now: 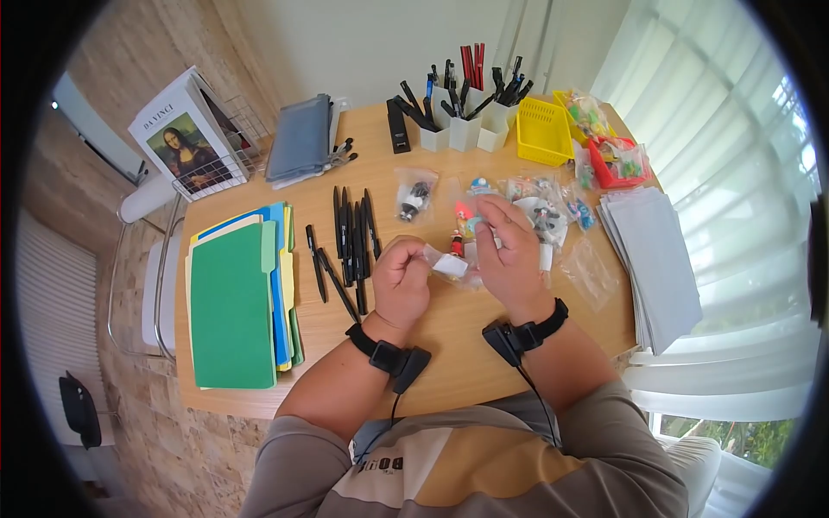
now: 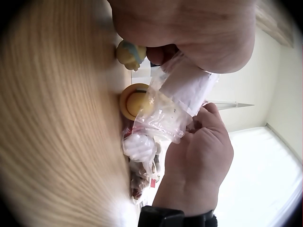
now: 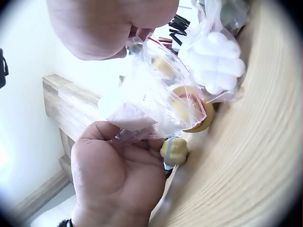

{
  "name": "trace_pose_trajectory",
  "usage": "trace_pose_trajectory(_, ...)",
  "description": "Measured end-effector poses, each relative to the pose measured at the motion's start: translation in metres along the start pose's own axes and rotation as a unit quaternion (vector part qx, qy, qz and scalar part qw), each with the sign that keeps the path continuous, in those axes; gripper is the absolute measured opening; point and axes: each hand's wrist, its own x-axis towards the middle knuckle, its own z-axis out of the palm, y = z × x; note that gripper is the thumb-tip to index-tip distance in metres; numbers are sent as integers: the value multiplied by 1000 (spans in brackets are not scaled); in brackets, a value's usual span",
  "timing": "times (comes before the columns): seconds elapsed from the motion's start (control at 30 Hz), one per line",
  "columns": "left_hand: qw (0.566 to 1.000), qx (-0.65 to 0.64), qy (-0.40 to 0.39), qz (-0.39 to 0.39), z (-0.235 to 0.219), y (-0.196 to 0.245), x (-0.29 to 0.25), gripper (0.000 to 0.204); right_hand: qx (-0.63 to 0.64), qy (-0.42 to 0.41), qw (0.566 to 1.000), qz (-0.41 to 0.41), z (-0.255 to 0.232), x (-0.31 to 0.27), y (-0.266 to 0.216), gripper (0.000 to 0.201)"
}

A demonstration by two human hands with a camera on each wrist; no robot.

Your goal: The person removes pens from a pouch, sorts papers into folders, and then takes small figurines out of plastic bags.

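A small clear zip bag [image 1: 451, 265] with a white paper slip inside is stretched between both hands over the table. My left hand [image 1: 403, 278] pinches one end of it, by the slip. At the other end, my right hand [image 1: 511, 259] pinches the bag near its red-lined zip edge [image 3: 163, 47]. Just beyond the bag is a small red figure [image 1: 457, 244]. The wrist views show a pale yellow lump with a blue band [image 3: 175, 151] and a round yellow piece [image 2: 137, 101] close by. A bagged white piece [image 3: 218, 61] lies near my right hand.
A bagged black-and-white figure [image 1: 415, 198] lies ahead, with several bagged toys [image 1: 546, 216] and a flat clear bag [image 1: 591, 274] at right. Black pens [image 1: 354, 246] and folders [image 1: 233, 302] lie left. Pen holders [image 1: 465, 131], yellow [image 1: 542, 134] and red baskets [image 1: 617, 164] stand behind; papers [image 1: 652, 268] right.
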Motion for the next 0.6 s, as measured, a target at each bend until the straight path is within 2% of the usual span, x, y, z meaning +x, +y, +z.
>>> trace_pose_trajectory(0.13, 1000, 19, -11, 3, 0, 1, 1, 8, 2, -11, 998, 65, 2, -4, 5, 29)
trace_pose_trajectory(0.23, 1000, 9, -1, -3, 0, 0, 0, 8, 19, 4, 1000, 18, -2, 1, 1, 29)
trace_pose_trajectory(0.3, 1000, 18, -20, -7, -2, 1, -1, 11, 12, -38, 999, -19, -2, 1, 2, 29)
trace_pose_trajectory(0.43, 999, 21, -26, -6, -1, 3, 1, 10, 47, -32, 998, -29, -5, 2, -4, 30)
trace_pose_trajectory(0.53, 1000, 22, -23, -2, -2, -1, -1, 8, 74, -10, 997, 9, -5, -2, -5, 30)
trace_pose_trajectory(0.6, 998, 40, -42, 7, -3, -1, 0, 8, 148, -19, 988, 46, -7, -2, -8, 28)
